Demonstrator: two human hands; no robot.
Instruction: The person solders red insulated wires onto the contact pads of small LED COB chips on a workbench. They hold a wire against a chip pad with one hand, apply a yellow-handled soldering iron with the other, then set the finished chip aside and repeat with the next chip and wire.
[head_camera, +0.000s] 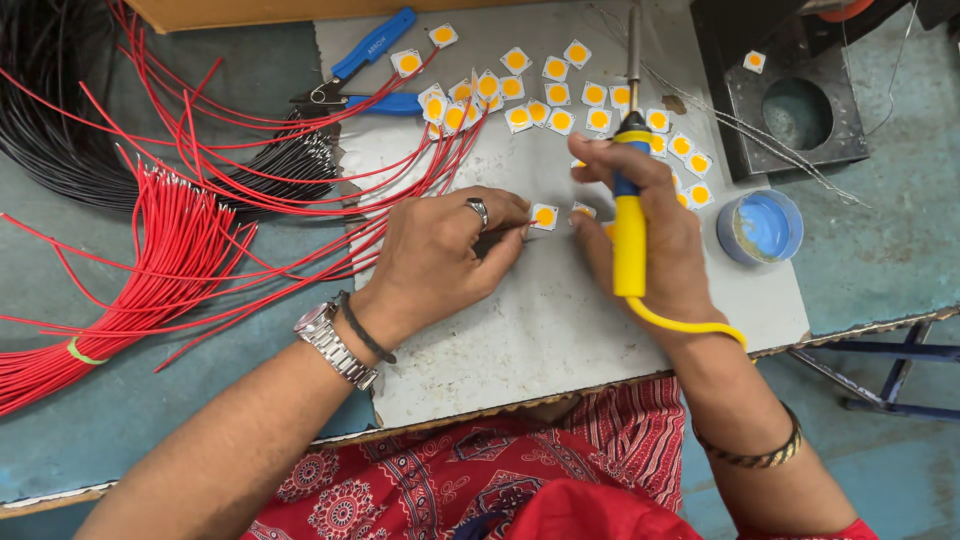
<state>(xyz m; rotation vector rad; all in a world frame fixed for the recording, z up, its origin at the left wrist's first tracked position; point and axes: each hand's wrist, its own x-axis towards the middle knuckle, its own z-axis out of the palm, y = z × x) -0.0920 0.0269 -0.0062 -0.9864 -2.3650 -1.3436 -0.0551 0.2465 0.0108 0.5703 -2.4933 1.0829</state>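
My left hand (440, 255) rests on a grey work board (540, 320), its fingertips pinching a thin wire against a small square white chip with a yellow centre (544, 216). My right hand (640, 225) grips a soldering iron with a yellow and blue handle (629, 215), held with the metal tip pointing away toward the back of the board; its fingers also touch another chip (583, 210). Several more of the same chips (560, 95) lie scattered behind the hands, some with red wires attached.
A bundle of red wires (150, 270) and black wires (60, 120) lies at the left. Blue-handled pliers (365, 70) sit at the back. A small blue tin (760, 227) and a black iron stand (795, 110) are at the right.
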